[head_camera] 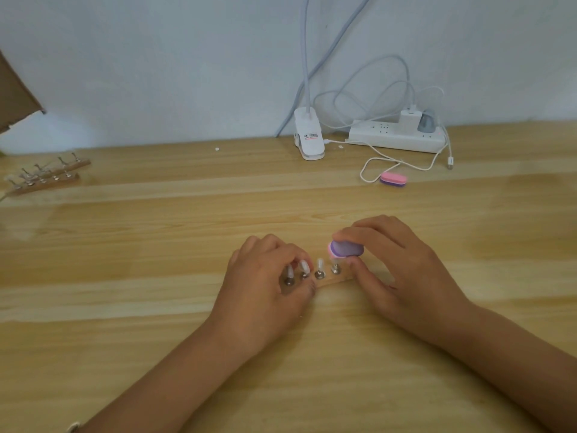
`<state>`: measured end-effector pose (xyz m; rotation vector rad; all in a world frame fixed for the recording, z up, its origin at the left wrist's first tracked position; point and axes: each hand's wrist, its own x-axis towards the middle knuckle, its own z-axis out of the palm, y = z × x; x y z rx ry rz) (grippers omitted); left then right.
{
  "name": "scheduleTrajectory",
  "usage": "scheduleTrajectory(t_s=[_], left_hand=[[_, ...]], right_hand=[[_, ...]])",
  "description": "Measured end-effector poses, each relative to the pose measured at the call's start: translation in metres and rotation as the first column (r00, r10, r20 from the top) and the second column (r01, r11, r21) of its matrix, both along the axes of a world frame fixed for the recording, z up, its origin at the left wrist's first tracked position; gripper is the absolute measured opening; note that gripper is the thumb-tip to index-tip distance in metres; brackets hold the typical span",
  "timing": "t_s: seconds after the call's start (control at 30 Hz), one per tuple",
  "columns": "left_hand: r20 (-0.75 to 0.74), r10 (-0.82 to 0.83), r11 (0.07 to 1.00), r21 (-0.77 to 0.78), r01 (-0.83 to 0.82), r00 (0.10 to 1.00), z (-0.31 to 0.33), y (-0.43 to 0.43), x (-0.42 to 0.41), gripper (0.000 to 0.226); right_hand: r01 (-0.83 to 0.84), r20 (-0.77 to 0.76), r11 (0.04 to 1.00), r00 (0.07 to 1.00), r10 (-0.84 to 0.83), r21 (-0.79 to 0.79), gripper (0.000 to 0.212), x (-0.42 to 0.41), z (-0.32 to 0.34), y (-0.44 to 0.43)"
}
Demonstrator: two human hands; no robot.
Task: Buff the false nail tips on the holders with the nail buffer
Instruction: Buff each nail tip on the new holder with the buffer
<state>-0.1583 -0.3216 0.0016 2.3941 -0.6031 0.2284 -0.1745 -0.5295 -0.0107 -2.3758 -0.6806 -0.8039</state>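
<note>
Left hand (268,285): fingers curled down over the left end of the holder strip (342,279), thumb on the near edge. I read it as gripping the strip against the tabletop (156,307).

Right hand (401,267): pinching the nail buffer (347,249), with fingers along its far side and the thumb on the near side.

Nail buffer: purple face up, pink layer showing at its left end. It sits over the rightmost stand on the strip. I cannot tell whether it touches the tip beneath.

Holder strip: a short wooden bar lying centre-front on the tabletop, between the two hands, with a row of small metal stands.

False nail tips (320,264): I see three pale tips standing clear to the left of the buffer. The two leftmost are partly under the left fingers.

Spare buffer (393,179): pink over purple, lying far right beside a loop of white cable (368,170).

Other holder strips (46,178): two, at the far left edge, well apart from the work.

Back edge: clip lamp base (309,137) and white power strip (396,138) against the wall.
</note>
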Motion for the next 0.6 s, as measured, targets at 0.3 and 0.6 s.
scheduleTrajectory(t_s=[0.3, 0.6], left_hand=[[0.025, 0.015, 0.999, -0.035, -0.014, 1.000, 0.003, -0.006, 0.006, 0.012], [0.230, -0.082, 0.957, -0.253, 0.141, 0.970, 0.010, -0.006, -0.005, 0.010]], right_hand=[[-0.045, -0.104, 0.996, 0.993, 0.053, 0.076, 0.027, -0.001, 0.005, 0.004], [-0.046, -0.114, 0.990, 0.992, 0.061, 0.131, 0.026, -0.003, 0.004, 0.003]])
